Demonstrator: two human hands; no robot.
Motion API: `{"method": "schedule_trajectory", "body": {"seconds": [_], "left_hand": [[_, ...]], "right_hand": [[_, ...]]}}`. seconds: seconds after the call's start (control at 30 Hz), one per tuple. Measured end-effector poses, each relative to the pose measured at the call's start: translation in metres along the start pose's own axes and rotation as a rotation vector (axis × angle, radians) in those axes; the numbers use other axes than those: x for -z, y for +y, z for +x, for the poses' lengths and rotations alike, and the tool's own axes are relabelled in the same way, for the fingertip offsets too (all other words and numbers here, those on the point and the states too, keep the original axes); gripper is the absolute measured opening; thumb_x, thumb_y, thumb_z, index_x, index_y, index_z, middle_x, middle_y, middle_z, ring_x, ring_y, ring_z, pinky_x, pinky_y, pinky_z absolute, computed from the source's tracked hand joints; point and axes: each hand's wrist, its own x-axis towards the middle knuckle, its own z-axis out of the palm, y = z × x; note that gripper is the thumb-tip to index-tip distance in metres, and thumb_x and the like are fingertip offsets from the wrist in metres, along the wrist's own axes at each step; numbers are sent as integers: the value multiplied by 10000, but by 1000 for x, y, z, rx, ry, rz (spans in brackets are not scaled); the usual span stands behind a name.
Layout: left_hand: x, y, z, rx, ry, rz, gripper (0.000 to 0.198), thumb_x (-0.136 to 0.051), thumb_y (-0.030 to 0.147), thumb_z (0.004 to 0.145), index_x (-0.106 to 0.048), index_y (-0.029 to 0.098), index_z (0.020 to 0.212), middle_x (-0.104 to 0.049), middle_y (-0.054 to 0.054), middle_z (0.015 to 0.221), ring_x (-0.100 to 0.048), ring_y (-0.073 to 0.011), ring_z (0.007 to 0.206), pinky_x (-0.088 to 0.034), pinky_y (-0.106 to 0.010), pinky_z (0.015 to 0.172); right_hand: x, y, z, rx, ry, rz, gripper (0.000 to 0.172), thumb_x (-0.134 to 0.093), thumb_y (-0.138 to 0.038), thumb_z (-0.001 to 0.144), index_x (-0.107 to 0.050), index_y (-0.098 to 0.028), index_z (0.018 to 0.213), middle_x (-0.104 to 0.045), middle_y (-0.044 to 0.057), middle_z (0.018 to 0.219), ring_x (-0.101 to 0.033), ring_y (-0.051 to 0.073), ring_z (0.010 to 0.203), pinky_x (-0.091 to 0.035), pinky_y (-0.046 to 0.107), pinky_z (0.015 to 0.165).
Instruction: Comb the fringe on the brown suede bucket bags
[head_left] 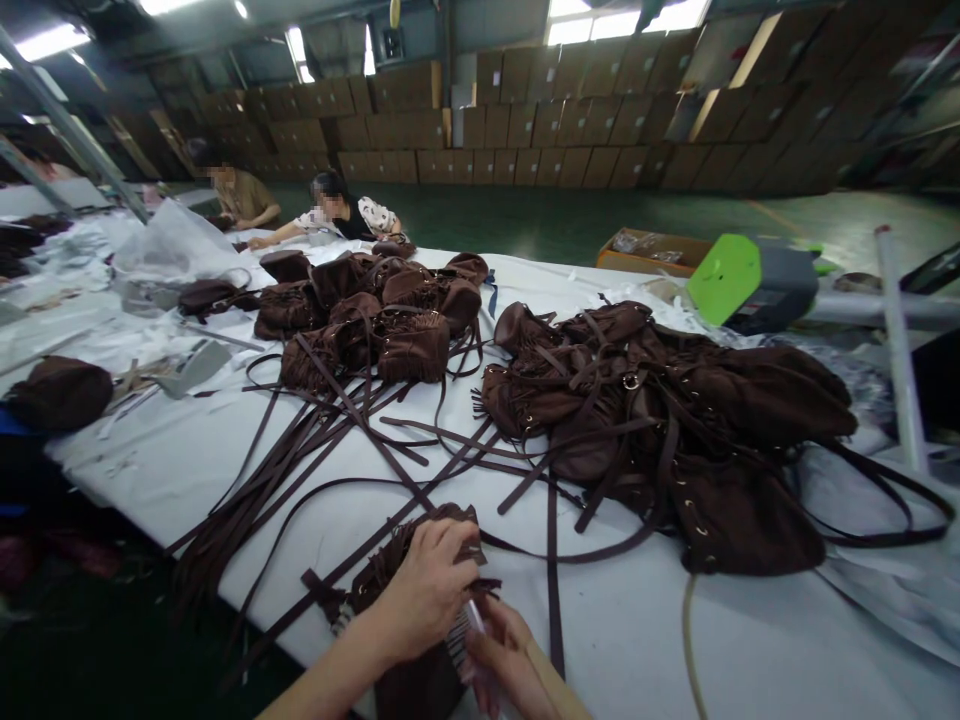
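Two hands work on a soft brown bag with fringe

A dark brown, soft bag with a fringe [420,685] is at the near edge of the long white-covered table [615,620], right in front of the person. Both hands are on it or close to it. The left hand [435,575] bends over the top of the bag, with its fingers curled down and close together, and it seems to hold the bag by its fringed part. The right hand [514,655] is nearly closed, with thumb and fingers pinching a thin, pale, stick-like thing [475,615]. I cannot tell what that thing is, because the fingers hide most of it.

The step in hand looks like close work on the bag's fringed side. The next move seems to call for a steady left hand and a small, careful move of the right, so the thin strips do not get caught or bent.

The bag looks floppy, like soft suede, and its fringe is cut into skinny strips. Farther back are a left heap of brown fringed bags [412,345] and a right heap of brown bags [750,500]. Some have shiny, gold-coloured rings [701,530] along them. Long, flat, dark brown straps [232,530] lie across the table, smooth like belts, and some hang over its edge.
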Motion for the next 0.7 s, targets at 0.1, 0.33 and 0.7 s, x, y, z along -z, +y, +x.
{"method": "schedule_trajectory", "body": {"seconds": [0.1, 0.33, 0.7], "left_hand": [[15, -14, 15, 29, -126, -292, 180, -519, 261, 879, -689, 204, 868, -527, -85, 1280, -443, -277, 1205, -317, -442, 1051], [-45, -32, -10, 212, -42, -1287, 846, -156, 791, 827, -313, 220, 1431, -472, -141, 1381, -526, -266, 1168, -378, -436, 1015], [-127, -50, -25, -94, 118, -251, 570, -158, 494, 939, -573, 177, 710, -564, -80, 605, -493, -190, 571, -399, -324, 602]], "right_hand": [[-4, -14, -3, -100, -155, 230, 623, -645, -334, 720, -468, -133, 1282, -644, -32, 563, -438, 63, 299, -302, 148, 306], [4, -20, -17, -93, -103, 503, 511, -645, -314, 728, -544, -162, 1205, -542, -84, 487, -327, 39, 251, -211, 153, 271], [29, 23, -44, -137, 49, 382, 562, -757, -526, 692, -624, -215, 1141, -641, -1, 634, -546, 109, 442, -423, 200, 431]]}}
